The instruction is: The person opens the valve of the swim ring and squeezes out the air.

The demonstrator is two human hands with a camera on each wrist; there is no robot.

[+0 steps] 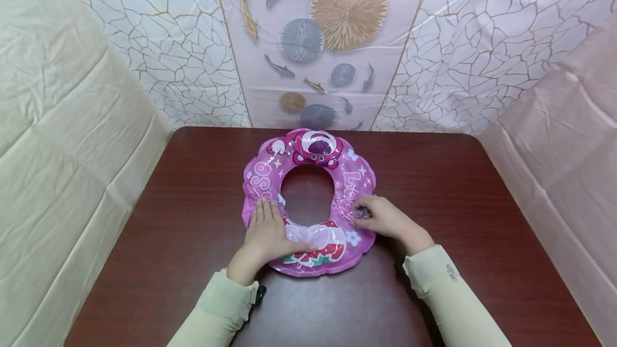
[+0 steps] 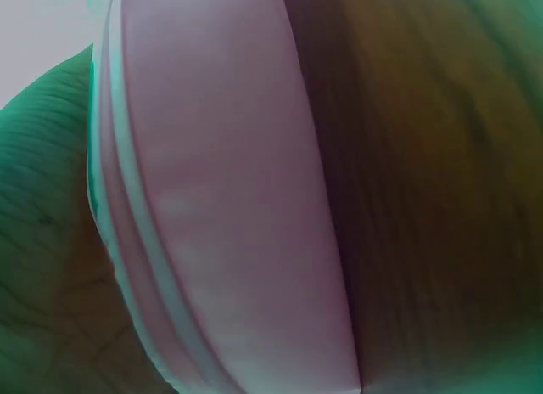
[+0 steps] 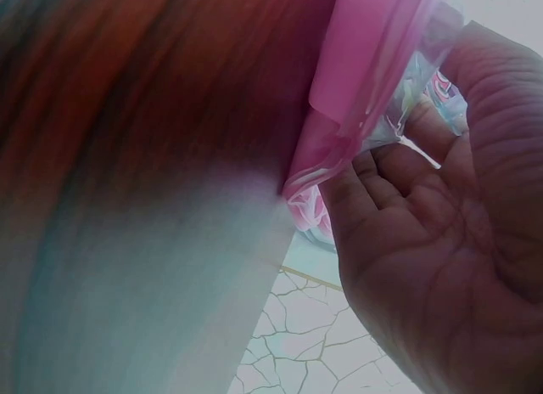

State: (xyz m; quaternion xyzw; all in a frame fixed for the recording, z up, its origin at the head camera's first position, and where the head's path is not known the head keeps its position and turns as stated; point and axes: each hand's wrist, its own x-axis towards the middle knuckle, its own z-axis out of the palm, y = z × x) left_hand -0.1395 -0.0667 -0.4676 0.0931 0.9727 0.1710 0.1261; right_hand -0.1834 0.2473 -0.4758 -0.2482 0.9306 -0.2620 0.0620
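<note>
A pink inflatable swim ring point(image 1: 356, 175), printed with a bear, strawberries and lettering, lies puffed up on the table in the head view. Spread flat across its near left part is my left hand point(image 1: 265, 234), fingers straight and thumb reaching over the strawberry print. At the ring's right side, my right hand point(image 1: 385, 218) pinches a small crumpled clear plastic piece point(image 1: 361, 213) with bluish print between thumb and curled fingers. The right wrist view shows this see-through plastic point(image 3: 407, 92) beside the pink ring edge. In the left wrist view the ring's side wall point(image 2: 229, 199) fills the middle.
The dark red-brown wooden table point(image 1: 168, 229) lies beneath the ring. Behind it hangs a patterned cloth backdrop point(image 1: 183, 42) with cracked-line panels and fish. Pale quilted cloth walls point(image 1: 72, 175) stand at the left and right.
</note>
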